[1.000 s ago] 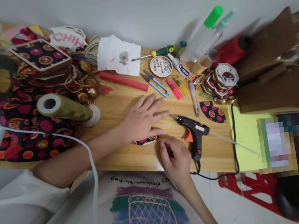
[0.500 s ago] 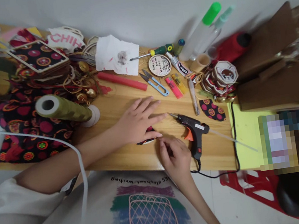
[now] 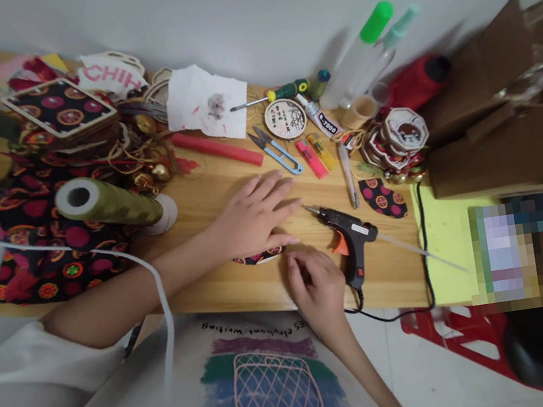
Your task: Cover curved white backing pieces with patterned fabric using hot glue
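Observation:
My left hand lies palm down on the wooden table with its fingers stretched and spread. Under its palm and thumb is a dark patterned fabric piece, mostly covered, with its lower edge showing. Close to that piece's right end, my right hand is closed, fingers curled in toward the thumb. Whether anything is pinched there is hidden. A black hot glue gun with an orange trigger rests just right of both hands, its nozzle near my left fingertips.
Behind my hands lie a red stick, blue thread snips, a pink highlighter and a pen. A roll of olive ribbon stands left. Another fabric piece lies right, before a cardboard box. A white cable crosses my left arm.
More of the fabric piece shows below my left hand, reaching farther left. Both hands keep nearly the same pose. The whole view has shifted slightly.

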Tool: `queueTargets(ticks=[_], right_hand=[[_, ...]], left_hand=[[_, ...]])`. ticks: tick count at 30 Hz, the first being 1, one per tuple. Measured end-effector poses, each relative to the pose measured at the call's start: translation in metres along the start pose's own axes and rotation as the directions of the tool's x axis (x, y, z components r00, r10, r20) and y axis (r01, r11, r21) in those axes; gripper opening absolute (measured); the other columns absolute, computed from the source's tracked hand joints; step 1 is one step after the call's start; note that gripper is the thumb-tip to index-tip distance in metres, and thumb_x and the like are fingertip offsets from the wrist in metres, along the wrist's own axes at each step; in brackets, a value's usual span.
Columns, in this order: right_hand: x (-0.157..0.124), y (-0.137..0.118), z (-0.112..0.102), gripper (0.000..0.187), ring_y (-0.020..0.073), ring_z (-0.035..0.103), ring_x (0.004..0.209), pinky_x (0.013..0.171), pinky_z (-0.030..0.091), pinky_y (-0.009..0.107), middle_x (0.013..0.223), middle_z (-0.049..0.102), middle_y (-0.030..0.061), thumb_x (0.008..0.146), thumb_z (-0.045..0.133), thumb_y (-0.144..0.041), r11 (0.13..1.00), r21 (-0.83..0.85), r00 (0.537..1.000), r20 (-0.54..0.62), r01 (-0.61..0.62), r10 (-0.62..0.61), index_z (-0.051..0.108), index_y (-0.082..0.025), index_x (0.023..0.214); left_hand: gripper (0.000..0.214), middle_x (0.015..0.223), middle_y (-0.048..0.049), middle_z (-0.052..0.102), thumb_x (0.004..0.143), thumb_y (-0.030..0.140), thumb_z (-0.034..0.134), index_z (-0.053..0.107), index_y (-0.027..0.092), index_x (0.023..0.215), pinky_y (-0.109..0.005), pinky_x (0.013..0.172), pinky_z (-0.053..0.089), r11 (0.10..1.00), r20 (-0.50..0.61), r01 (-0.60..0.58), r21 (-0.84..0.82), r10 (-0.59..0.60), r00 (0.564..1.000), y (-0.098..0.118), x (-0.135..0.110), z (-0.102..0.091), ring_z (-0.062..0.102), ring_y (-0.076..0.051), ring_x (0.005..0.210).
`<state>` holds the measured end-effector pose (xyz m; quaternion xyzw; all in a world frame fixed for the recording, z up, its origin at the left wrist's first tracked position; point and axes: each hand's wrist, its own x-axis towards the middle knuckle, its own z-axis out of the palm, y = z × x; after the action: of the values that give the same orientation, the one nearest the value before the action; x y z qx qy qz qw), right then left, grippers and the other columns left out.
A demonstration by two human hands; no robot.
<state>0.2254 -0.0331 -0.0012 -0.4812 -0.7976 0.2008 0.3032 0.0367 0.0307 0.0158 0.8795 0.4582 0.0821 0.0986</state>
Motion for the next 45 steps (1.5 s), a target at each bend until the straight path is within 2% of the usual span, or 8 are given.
queueTargets(ticks=[9,14,17,21,24,33,40,45], right_hand=[[0.001,-0.001,0.001,0.014,0.0153,0.064,0.069,0.067,0.046,0.029,0.078,0.072,0.0027,0.093,0.051,-0.018,1.0,0.008,1.0,-0.005,-0.005,0.005,0.065,-0.019,0.09],[0.001,-0.002,0.001,0.016,0.0159,0.063,0.067,0.065,0.045,0.029,0.074,0.07,0.0025,0.093,0.05,-0.019,1.0,-0.007,1.0,-0.024,-0.005,0.005,0.065,-0.02,0.087],[0.001,-0.001,0.001,0.016,0.016,0.064,0.068,0.066,0.046,0.029,0.075,0.071,0.0026,0.093,0.05,-0.019,1.0,-0.007,1.0,-0.027,0.002,-0.002,0.065,-0.02,0.087],[0.001,-0.001,0.0,0.015,0.0163,0.064,0.068,0.066,0.046,0.029,0.076,0.072,0.0025,0.093,0.051,-0.018,1.0,-0.003,1.0,-0.028,0.013,-0.013,0.064,-0.02,0.087],[0.0,0.0,0.0,0.014,0.0164,0.065,0.07,0.066,0.046,0.029,0.079,0.073,0.0031,0.093,0.051,-0.018,1.0,0.004,1.0,-0.029,0.011,-0.011,0.064,-0.02,0.088],[-0.001,-0.001,0.001,0.014,0.0164,0.067,0.073,0.067,0.047,0.029,0.079,0.074,0.0032,0.093,0.051,-0.016,0.999,0.042,0.999,-0.044,-0.004,0.005,0.063,-0.019,0.087],[-0.001,0.0,0.002,0.014,0.0163,0.066,0.072,0.067,0.046,0.029,0.078,0.073,0.003,0.093,0.051,-0.017,0.999,0.036,0.999,-0.046,0.001,0.0,0.064,-0.02,0.086],[-0.002,0.001,0.004,0.016,0.0165,0.066,0.073,0.068,0.047,0.029,0.078,0.073,0.0032,0.093,0.05,-0.019,0.999,0.034,0.999,-0.04,-0.011,0.012,0.064,-0.02,0.085]], left_hand=[[0.056,0.148,-0.0197,0.047,0.094,0.056,0.049,0.062,0.015,0.13,-0.052,0.113,0.032,1.0,-0.03,-0.025,-0.015,0.024,0.999,-0.004,-0.014,-0.007,0.038,-0.037,0.14],[0.043,0.135,-0.0192,0.056,0.097,0.044,0.049,0.065,0.014,0.123,-0.052,0.104,0.039,0.996,-0.083,0.017,-0.083,-0.024,0.996,-0.005,-0.008,-0.009,0.046,-0.034,0.13],[0.027,0.119,-0.0129,0.063,0.094,0.034,0.054,0.07,0.019,0.111,-0.049,0.097,0.041,0.981,-0.112,0.109,-0.159,-0.128,0.985,-0.005,0.001,-0.007,0.053,-0.03,0.116],[0.013,0.102,-0.0059,0.065,0.086,0.029,0.067,0.074,0.022,0.094,-0.046,0.092,0.04,0.911,-0.088,0.306,-0.277,-0.341,0.936,-0.003,0.019,-0.002,0.055,-0.026,0.103],[0.01,0.099,-0.0047,0.064,0.083,0.03,0.071,0.074,0.022,0.089,-0.047,0.094,0.039,0.882,-0.051,0.364,-0.297,-0.396,0.917,0.0,0.031,0.001,0.053,-0.026,0.104],[0.015,0.092,-0.0038,0.063,0.085,0.031,0.066,0.074,0.023,0.075,-0.046,0.088,0.039,0.878,-0.073,0.333,-0.344,-0.378,0.923,0.0,0.037,0.008,0.051,-0.024,0.098],[0.014,0.096,-0.0065,0.062,0.086,0.023,0.06,0.068,0.019,0.075,-0.047,0.087,0.038,0.92,-0.051,0.26,-0.295,-0.287,0.957,0.001,0.033,0.002,0.05,-0.026,0.102],[0.01,0.093,-0.0051,0.064,0.083,0.024,0.058,0.064,0.02,0.076,-0.045,0.091,0.043,0.858,-0.09,0.305,-0.412,-0.372,0.924,-0.014,0.022,-0.016,0.054,-0.024,0.095]])
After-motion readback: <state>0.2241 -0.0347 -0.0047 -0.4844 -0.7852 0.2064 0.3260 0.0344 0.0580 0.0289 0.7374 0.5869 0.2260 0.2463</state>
